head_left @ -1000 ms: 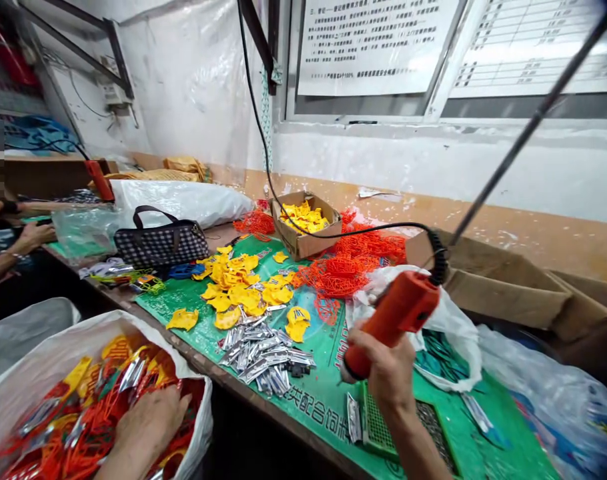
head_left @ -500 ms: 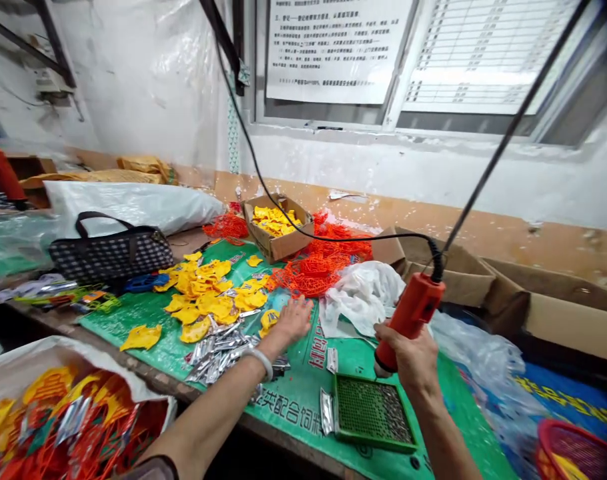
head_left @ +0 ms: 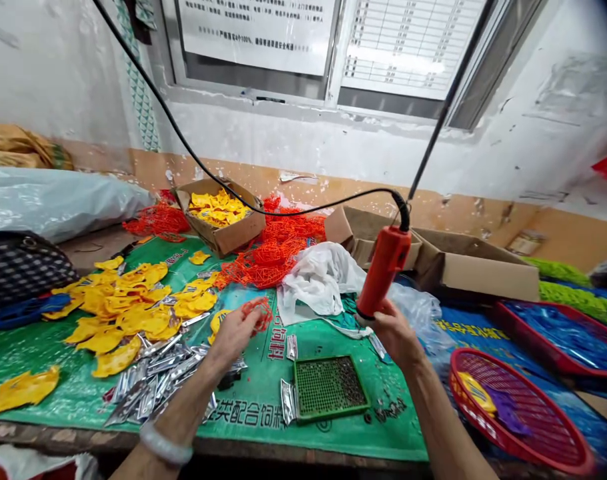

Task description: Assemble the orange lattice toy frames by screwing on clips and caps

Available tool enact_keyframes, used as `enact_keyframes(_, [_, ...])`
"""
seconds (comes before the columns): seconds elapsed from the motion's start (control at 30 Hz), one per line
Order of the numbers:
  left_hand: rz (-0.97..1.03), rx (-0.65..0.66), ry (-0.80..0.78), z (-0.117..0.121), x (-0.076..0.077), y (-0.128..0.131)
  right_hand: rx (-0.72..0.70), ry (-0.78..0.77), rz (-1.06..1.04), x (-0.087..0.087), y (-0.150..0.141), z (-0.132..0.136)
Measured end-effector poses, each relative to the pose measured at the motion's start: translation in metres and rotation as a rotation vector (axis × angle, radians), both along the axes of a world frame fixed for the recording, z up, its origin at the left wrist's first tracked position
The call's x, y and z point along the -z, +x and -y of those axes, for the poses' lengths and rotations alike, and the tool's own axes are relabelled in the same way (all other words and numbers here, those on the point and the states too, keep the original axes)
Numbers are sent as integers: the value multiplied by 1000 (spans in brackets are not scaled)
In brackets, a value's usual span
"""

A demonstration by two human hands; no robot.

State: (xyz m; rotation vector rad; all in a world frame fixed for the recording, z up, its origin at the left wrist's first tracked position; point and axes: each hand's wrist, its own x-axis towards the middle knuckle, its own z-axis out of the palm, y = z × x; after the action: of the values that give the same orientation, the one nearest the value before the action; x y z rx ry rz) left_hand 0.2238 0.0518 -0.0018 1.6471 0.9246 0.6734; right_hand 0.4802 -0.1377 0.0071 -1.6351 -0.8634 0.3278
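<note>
My left hand (head_left: 236,333), with a pale bangle (head_left: 166,443) on its wrist, is closed on a small orange-red plastic lattice piece (head_left: 261,315) above the green sheet. My right hand (head_left: 396,332) is at the lower end of an orange-red electric screwdriver (head_left: 383,273), which hangs from a black rod or cord. The driver partly hides those fingers, so I cannot tell whether they grip it. Between my hands lies a green perforated tray (head_left: 323,393) with small dark screws at its right side. Silver packets (head_left: 153,380) and yellow plastic pieces (head_left: 123,307) are heaped to the left.
Tangled orange-red lattice pieces (head_left: 283,243) lie at the back beside a cardboard box (head_left: 241,237) of yellow pieces. A crumpled white bag (head_left: 318,280) sits in the middle. Rightward are cardboard boxes (head_left: 488,273) and a red basket (head_left: 543,427). A black cable (head_left: 183,147) loops across the view.
My view has swung to the right. My left hand has come back from the far pile with an orange-red lattice piece. The screwdriver has risen relative to the tray and my right hand.
</note>
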Motion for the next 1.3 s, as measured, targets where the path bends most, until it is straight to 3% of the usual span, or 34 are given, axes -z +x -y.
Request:
enact_keyframes(0.1, [175,27,-284,26,-2,-20,8,-166,61,24,19,-12])
enact_keyframes(0.27, [534,-101,-895,58,6,-35,16,-557,294,56,30,-42])
enact_keyframes(0.43, [658,-97,-1088,69,6,-48,-50,-833,498,72,29,-57])
enact_keyframes(0.63, [791,-126,-1220,74,8,-60,-160,-980,647,69,37,-56])
enact_keyframes(0.83, [886,-73,-1242,81,9,-64,-249,-1023,689,61,47,-55])
enact_keyframes(1.0, [913,-41,-1204,86,12,-71,-219,-973,644,63,49,-58])
enact_keyframes(1.17, [771,-107,-1031,92,20,-73,-115,-710,586,70,43,-46])
enact_keyframes(1.3, [699,-60,-1014,97,21,-74,-21,-412,472,73,32,-30])
